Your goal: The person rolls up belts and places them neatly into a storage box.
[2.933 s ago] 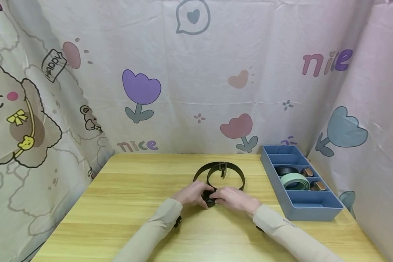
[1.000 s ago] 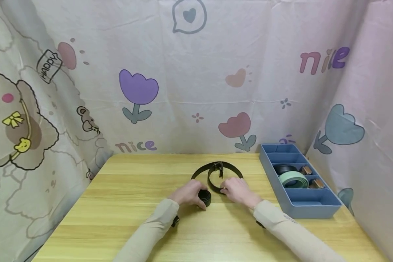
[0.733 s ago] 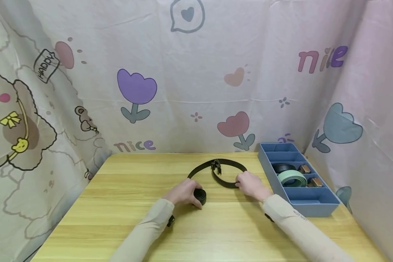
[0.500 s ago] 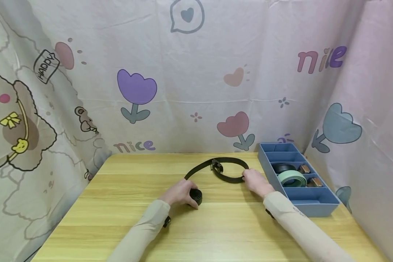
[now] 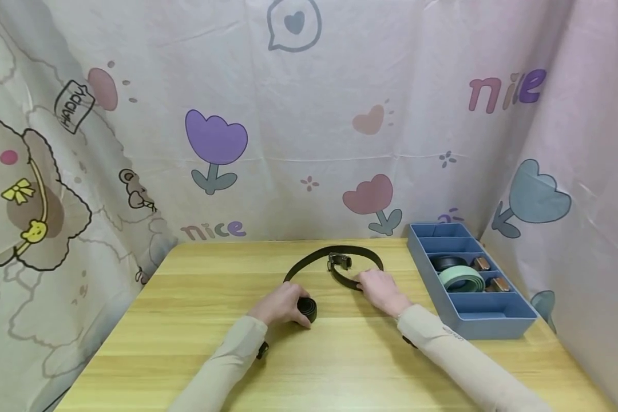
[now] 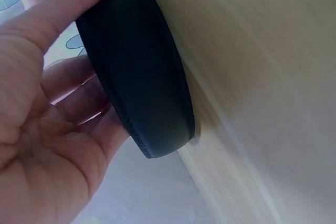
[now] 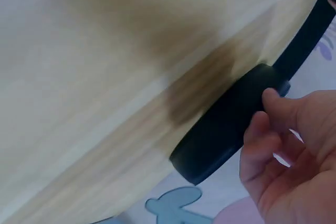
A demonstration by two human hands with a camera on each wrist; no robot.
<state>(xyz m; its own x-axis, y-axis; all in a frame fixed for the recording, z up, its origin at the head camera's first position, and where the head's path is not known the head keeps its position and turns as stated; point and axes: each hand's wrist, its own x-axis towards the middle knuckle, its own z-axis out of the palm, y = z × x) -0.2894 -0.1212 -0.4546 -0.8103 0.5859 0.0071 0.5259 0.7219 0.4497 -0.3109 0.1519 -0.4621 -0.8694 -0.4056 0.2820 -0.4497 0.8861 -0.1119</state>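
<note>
A dark belt lies partly rolled on the table. My left hand (image 5: 280, 306) holds its tight coil (image 5: 308, 309), thumb on the near side and fingers behind. The left wrist view shows the smooth, stitched outer face of the coil (image 6: 139, 72). From the coil, the loose strap (image 5: 340, 250) arcs round the back, standing on its edge, then curves in to the buckle (image 5: 342, 261). My right hand (image 5: 381, 290) pinches the strap at the right of this loop. Close up, thumb and fingertips meet on the upper edge of the strap (image 7: 220, 129).
To the right stands a blue divided box (image 5: 489, 332). It holds a rolled black belt (image 5: 445, 262) and a rolled mint-green belt (image 5: 460, 277), with metal buckles (image 5: 496, 284) beside them. A printed curtain (image 5: 288, 114) hangs behind the wooden table (image 5: 195, 269) and at both sides.
My right hand has left the coil, gone right along the strap, and come back left a little. My left hand has shifted left with the coil, and the strap's loop has widened.
</note>
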